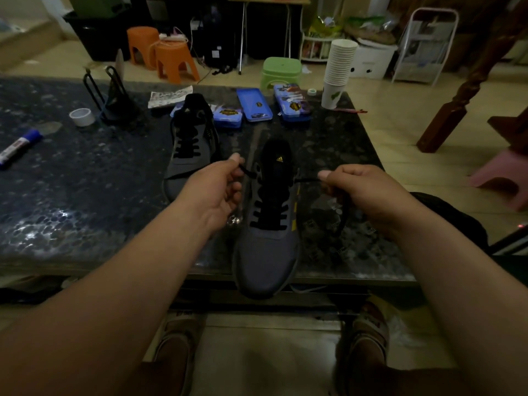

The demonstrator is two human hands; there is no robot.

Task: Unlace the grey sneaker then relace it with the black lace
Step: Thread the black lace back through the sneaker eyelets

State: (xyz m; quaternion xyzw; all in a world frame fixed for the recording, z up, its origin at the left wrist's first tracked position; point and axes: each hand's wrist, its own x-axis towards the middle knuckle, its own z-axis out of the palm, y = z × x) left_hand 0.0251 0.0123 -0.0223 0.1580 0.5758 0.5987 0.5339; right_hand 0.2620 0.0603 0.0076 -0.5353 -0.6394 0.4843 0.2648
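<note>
Grey mesh sneaker point(265, 258), flat black lace point(268, 217) pinched at both ends.
Its toe overhung the near edge of the dark speckled stone table point(85, 181) toward the person, long axis running away; left hand point(220, 187) and right hand point(365, 192), apart, each pinched one end; an even pull should seat the crossings.

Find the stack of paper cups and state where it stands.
In the head view, the stack of paper cups stands at the far right corner of the table, just right of a blue case and a small roll of tape.
</note>
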